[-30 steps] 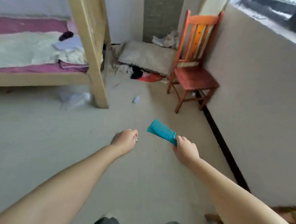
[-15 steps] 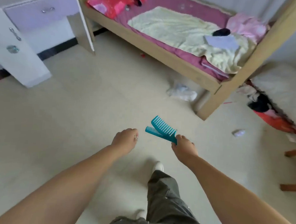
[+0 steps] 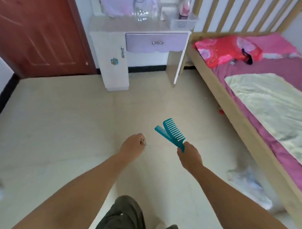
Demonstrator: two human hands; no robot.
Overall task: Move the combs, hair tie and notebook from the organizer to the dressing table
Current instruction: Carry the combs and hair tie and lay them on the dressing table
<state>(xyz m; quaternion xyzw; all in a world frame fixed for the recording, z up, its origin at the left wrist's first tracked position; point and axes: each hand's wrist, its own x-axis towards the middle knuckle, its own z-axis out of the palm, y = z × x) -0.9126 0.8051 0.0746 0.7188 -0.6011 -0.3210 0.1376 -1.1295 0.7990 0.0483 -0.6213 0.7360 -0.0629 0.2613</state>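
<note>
My right hand (image 3: 190, 156) grips the handles of two teal combs (image 3: 172, 133), a wide-toothed one over a fine-toothed one, fanned up and to the left. Closed in a fist, my left hand (image 3: 131, 148) has a small beaded thing (image 3: 143, 142) poking out between the fingers; it looks like the hair tie. Both hands are held out over the bare floor. The white and lilac dressing table (image 3: 132, 26) stands against the far wall, well ahead of the hands. I see no notebook.
A white slotted basket (image 3: 183, 23) sits on the dressing table's right end. A red-brown door (image 3: 38, 30) is at the left. A wooden bed (image 3: 236, 107) with pink bedding runs along the right, with a crumpled plastic bag (image 3: 247, 182) beside it.
The view has swung left from the chair corner, past the bed, to face the dressing table and door. Both hands kept their hold and pose.
</note>
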